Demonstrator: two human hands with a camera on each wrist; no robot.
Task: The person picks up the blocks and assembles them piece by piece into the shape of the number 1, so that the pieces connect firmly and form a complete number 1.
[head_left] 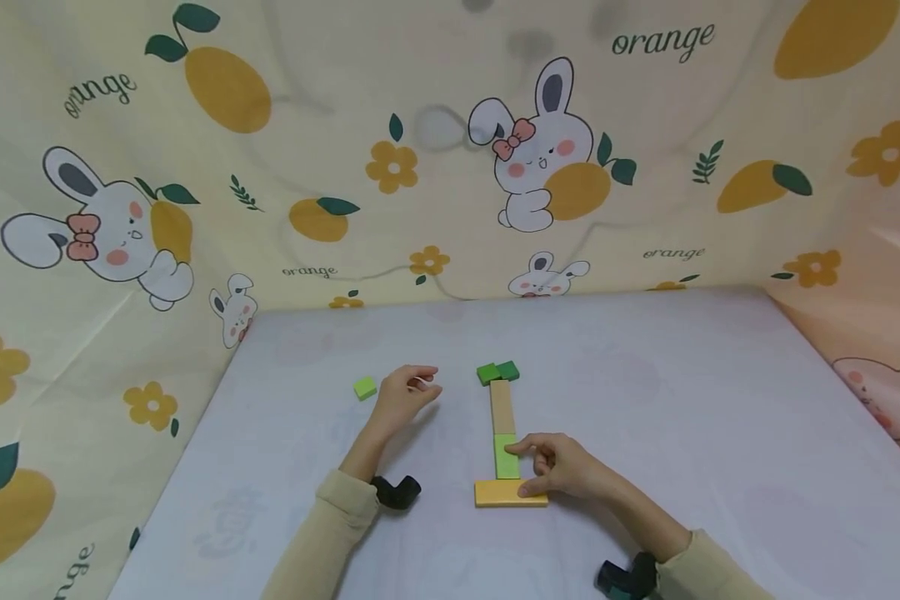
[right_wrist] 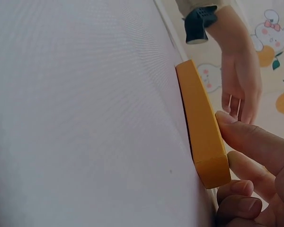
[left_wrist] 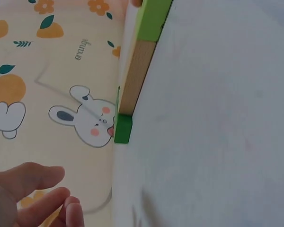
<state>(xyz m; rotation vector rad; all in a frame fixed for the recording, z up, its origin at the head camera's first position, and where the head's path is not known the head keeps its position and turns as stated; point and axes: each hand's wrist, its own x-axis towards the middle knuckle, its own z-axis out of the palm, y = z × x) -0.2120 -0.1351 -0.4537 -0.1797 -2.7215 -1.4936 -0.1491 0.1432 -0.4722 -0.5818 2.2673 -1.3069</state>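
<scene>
My right hand [head_left: 570, 468] has its thumb on a yellow wooden block [head_left: 495, 494], which lies crosswise nearest me. Its index finger reaches the right side of a light green block [head_left: 505, 465]; the other fingers are curled. Beyond that block a natural-wood block [head_left: 502, 408] continues the line, topped by a green block [head_left: 487, 374] and a darker green block [head_left: 508, 369], slightly askew. To the left, my left hand [head_left: 403, 398] hovers with loosely bent fingers and holds nothing, as the left wrist view also shows. Beside it lies a small lime-green block [head_left: 364, 387].
A white cloth covers the table [head_left: 645, 375]. Behind it and at both sides hangs a curtain [head_left: 435, 200] printed with rabbits and oranges. Dark wrist cameras, one on the left wrist [head_left: 397, 492] and one on the right wrist [head_left: 627, 577], sit at the sleeves.
</scene>
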